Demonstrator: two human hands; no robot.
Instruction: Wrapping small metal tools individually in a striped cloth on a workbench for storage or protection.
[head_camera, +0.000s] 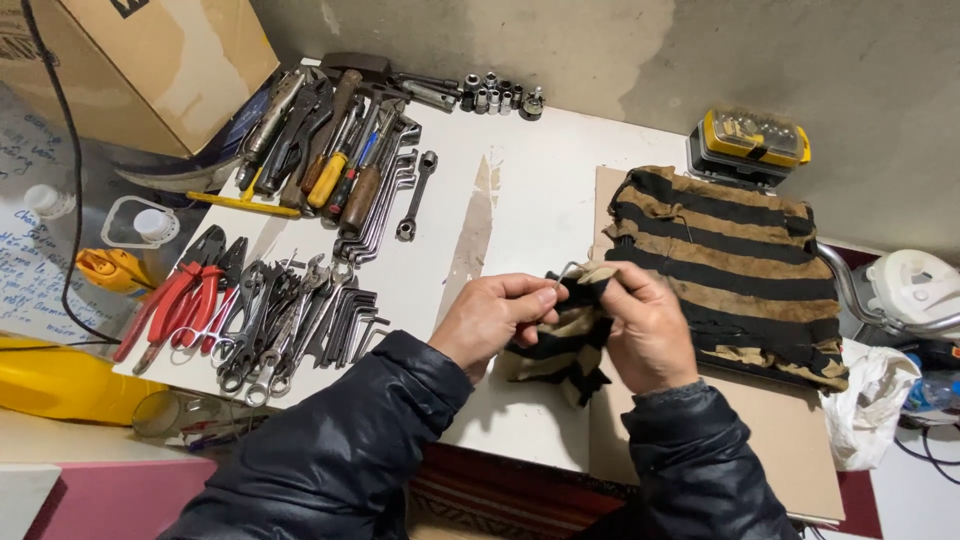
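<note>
Head view, hands: the left hand (490, 318) and the right hand (645, 330) are both closed around a striped rag (560, 345), black and tan, bunched between them over the white board (520, 200)
Left hand grip: thumb and fingers pinched together on the rag's upper edge
Right hand grip: fingers curled shut on the rag, with a small bent metal piece (568, 268) showing at the fingertips; its kind is too small to tell
Yellow case: a yellow box with a clear lid (752, 138) stands near the wall behind the folded striped cloth (735, 265); small dark bits fill it, not clear enough to name
Cardboard box: a brown box (150, 65) sits at the top left, cut off by the frame edge, its contents out of sight
Glass jar: a clear jar (165, 412) lies at the lower left beside a yellow container (60, 385), contents unclear
Paper sheet: a sheet with blue handwriting (30, 250) lies at the far left, part hidden under a black cable (70, 190)
Plastic bag: a white bag (875, 400) slumps at the right, what it holds hidden
Loose tools: red pliers (180, 300), spanners (290, 320), screwdrivers (340, 165) and sockets (495, 97) lie in rows on the board
Cut off: a white machine part (915, 285) at the right edge is only part seen
</note>
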